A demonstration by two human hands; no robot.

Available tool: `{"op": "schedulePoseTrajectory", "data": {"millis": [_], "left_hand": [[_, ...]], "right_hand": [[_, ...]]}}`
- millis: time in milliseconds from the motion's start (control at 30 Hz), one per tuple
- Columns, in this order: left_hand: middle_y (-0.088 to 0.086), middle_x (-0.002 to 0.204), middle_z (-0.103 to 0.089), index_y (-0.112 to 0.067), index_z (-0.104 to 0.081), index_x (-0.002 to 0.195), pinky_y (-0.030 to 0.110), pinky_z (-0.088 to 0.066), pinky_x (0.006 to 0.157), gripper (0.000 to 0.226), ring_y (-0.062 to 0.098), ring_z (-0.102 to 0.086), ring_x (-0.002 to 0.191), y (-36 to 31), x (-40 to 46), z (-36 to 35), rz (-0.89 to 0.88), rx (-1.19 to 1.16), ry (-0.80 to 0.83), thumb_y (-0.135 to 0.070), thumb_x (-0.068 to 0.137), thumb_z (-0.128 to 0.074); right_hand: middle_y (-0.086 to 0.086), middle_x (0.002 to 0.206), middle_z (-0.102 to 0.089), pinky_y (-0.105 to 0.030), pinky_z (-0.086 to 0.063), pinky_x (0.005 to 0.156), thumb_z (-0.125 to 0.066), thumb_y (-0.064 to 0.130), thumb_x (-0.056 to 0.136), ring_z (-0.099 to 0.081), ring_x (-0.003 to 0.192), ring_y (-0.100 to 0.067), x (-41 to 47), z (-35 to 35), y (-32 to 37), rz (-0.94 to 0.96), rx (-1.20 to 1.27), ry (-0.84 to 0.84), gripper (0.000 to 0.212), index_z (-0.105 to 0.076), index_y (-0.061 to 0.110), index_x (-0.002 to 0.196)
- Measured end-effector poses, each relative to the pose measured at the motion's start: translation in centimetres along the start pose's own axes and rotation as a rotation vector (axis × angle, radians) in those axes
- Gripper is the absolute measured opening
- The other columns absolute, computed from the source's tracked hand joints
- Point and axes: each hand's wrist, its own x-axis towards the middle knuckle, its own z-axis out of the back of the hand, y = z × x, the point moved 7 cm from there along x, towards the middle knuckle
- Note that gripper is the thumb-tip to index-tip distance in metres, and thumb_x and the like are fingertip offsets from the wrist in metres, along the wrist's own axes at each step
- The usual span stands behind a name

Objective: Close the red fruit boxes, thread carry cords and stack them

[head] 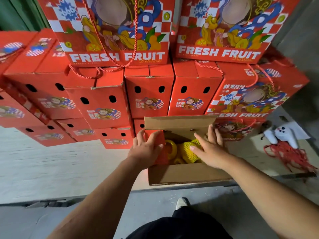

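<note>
Box: open fruit box sits on the pale platform directly ahead of you, just near of the stack of closed red boxes. Its long axis runs left to right; the mouth faces up.
Contents: yellow net-wrapped fruit visible inside.
Left hand: your left hand grips the left end flap, thumb and fingers curled round its red face; the flap is tilted inward over the fruit.
Right hand: your right hand lies flat with straight fingers, over the fruit at the right end, gripping nothing.
Far flap: long flap stands upright, brown inside toward you, on the far side of both hands.
Near flap: hangs outward toward you.
Key relation: right end flap is not visible; I judge it lies right of your right hand, the nearer one.
Cords: loose red cords lie right of the box, well apart.
</note>
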Motion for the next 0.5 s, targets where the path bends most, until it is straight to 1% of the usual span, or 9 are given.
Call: {"op": "schedulePoseTrajectory", "data": {"millis": [67,100,167,200,233,300,367,433,500], "left_hand": [[0.018,0.165,-0.012,-0.045,-0.024,0.160,0.056,-0.031,0.118,0.062,0.049,-0.022,0.150,0.1,0.3,-0.4,0.016,-0.046,-0.070,-0.049,0.104,-0.052],[0.016,0.166,-0.012,-0.045,-0.024,0.160,0.055,-0.032,0.119,0.065,0.049,-0.022,0.151,0.3,0.2,-0.7,0.014,-0.070,-0.088,-0.045,0.103,-0.055],[0.013,0.169,-0.008,-0.046,-0.022,0.162,0.054,-0.034,0.119,0.070,0.046,-0.020,0.154,0.6,-0.1,-1.0,-0.003,-0.064,-0.103,-0.042,0.102,-0.058],[0.012,0.171,-0.003,-0.046,-0.020,0.163,0.054,-0.034,0.120,0.071,0.045,-0.018,0.155,0.6,-0.2,-1.1,-0.011,-0.048,-0.102,-0.044,0.102,-0.058],[0.012,0.173,0.005,-0.046,-0.018,0.164,0.054,-0.034,0.121,0.073,0.045,-0.018,0.156,0.5,-0.4,-1.1,-0.024,-0.012,-0.100,-0.046,0.102,-0.057],[0.017,0.173,0.015,-0.045,-0.013,0.165,0.054,-0.030,0.124,0.076,0.047,-0.019,0.156,0.2,-0.4,-1.1,-0.080,0.115,-0.102,-0.053,0.102,-0.052],[0.020,0.172,0.015,-0.040,-0.013,0.166,0.053,-0.022,0.127,0.076,0.045,-0.018,0.157,0.4,-0.4,-1.1,-0.113,0.185,-0.093,-0.054,0.102,-0.050],[0.014,0.172,0.009,-0.038,-0.019,0.166,0.050,-0.033,0.123,0.075,0.043,-0.027,0.154,0.9,-0.2,-1.1,-0.077,0.080,-0.064,-0.046,0.101,-0.055],[0.004,0.167,-0.003,-0.043,-0.031,0.158,0.043,-0.050,0.106,0.070,0.041,-0.050,0.137,1.1,-0.1,-0.9,0.012,-0.105,-0.042,-0.042,0.094,-0.059]], "right_hand": [[0.007,0.168,0.003,-0.045,-0.016,0.122,-0.055,0.070,0.091,-0.002,0.157,-0.034,-0.7,2.8,-1.6,-0.026,0.299,-0.272,0.073,-0.029,0.043,0.154],[0.005,0.166,-0.009,-0.045,-0.022,0.121,-0.064,0.073,0.082,-0.015,0.154,-0.034,-1.1,3.5,-3.1,-0.119,0.425,-0.344,0.089,-0.027,0.038,0.155],[0.006,0.170,-0.009,-0.053,-0.023,0.123,-0.069,0.092,0.057,-0.018,0.155,-0.029,-1.8,2.1,-4.9,-0.370,0.675,-0.130,0.130,-0.009,0.041,0.161],[0.006,0.171,-0.009,-0.054,-0.022,0.124,-0.071,0.094,0.049,-0.020,0.155,-0.026,-2.2,1.0,-4.9,-0.449,0.739,0.025,0.143,-0.003,0.041,0.162],[0.003,0.171,-0.015,-0.053,-0.026,0.123,-0.077,0.090,0.049,-0.027,0.152,-0.025,-2.1,0.5,-4.8,-0.465,0.780,0.072,0.146,-0.001,0.039,0.163],[-0.003,0.166,-0.030,-0.051,-0.037,0.117,-0.088,0.063,0.067,-0.040,0.144,-0.029,-1.8,1.6,-4.6,-0.375,0.821,-0.175,0.131,-0.001,0.038,0.162],[-0.002,0.164,-0.031,-0.049,-0.040,0.115,-0.086,0.029,0.083,-0.040,0.144,-0.026,-2.5,3.1,-3.6,-0.177,0.858,-0.439,0.119,0.004,0.052,0.157],[-0.002,0.169,-0.023,-0.049,-0.035,0.117,-0.080,0.015,0.088,-0.034,0.150,-0.019,-3.5,2.4,-3.1,-0.025,0.874,-0.471,0.125,0.016,0.067,0.148],[-0.005,0.168,-0.024,-0.049,-0.034,0.117,-0.074,0.017,0.093,-0.033,0.150,-0.016,-4.5,1.3,-3.1,0.056,0.848,-0.412,0.122,0.025,0.069,0.143]]}}
